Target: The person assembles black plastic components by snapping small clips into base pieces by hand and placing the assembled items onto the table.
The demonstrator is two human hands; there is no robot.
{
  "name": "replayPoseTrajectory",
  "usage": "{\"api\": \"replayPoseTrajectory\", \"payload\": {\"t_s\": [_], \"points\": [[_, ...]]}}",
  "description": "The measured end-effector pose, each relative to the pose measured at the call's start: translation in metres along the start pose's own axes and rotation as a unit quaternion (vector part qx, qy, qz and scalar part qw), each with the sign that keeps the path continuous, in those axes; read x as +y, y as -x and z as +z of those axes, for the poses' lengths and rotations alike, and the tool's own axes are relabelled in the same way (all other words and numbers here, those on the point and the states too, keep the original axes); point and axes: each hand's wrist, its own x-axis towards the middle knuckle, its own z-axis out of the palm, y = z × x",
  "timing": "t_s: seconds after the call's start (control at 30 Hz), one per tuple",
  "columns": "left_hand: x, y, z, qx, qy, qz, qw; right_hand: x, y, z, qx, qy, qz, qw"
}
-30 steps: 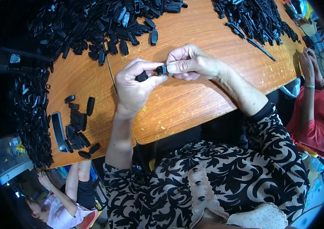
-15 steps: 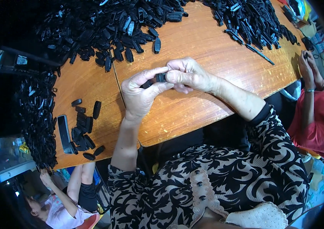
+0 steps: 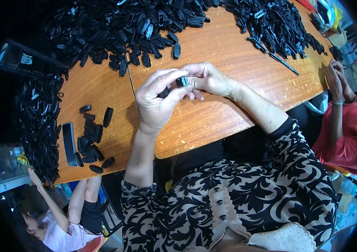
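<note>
Above the middle of the wooden table [image 3: 203, 122], my left hand [image 3: 157, 98] pinches a small black plastic part [image 3: 182, 81] between thumb and forefinger. Its blocky end faces up, with a pale glint on it. Inside the curl of the same hand shows more black plastic [image 3: 164, 92]; I cannot tell whether it belongs to the same part. My right hand [image 3: 209, 78] meets the left from the right, its thumb and bent fingers closed against the part. The right fingertips are partly hidden behind it.
Black plastic pieces form a big heap [image 3: 115, 31] at the back, another [image 3: 267, 29] at the far right and a third [image 3: 39, 126] along the left edge. Several loose black pieces [image 3: 89, 138] lie beside a phone [image 3: 68, 143]. Co-workers sit at right [image 3: 346, 130] and lower left [image 3: 60, 227].
The part has turned, so its blocky end now faces up between the left fingertips. My right thumb has slid from its front to beside it. The lower-left co-worker's arm has shifted left.
</note>
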Motion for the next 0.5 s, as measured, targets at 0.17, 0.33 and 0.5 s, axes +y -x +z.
{"api": "replayPoseTrajectory", "payload": {"t_s": [0.17, 0.33, 0.5], "points": [[0.004, 0.003, -0.010, 0.013, -0.017, -0.043, 0.999, 0.000, -0.001, 0.008, 0.032, 0.035, 0.011, 0.999], [0.011, -0.001, -0.031, 0.002, -0.047, -0.175, 0.983, -0.004, 0.000, 0.019, 0.082, 0.089, 0.044, 0.992], [0.021, 0.019, -0.050, 0.001, -0.169, -0.144, 0.975, -0.004, -0.012, 0.030, 0.084, 0.220, 0.024, 0.972]]}}
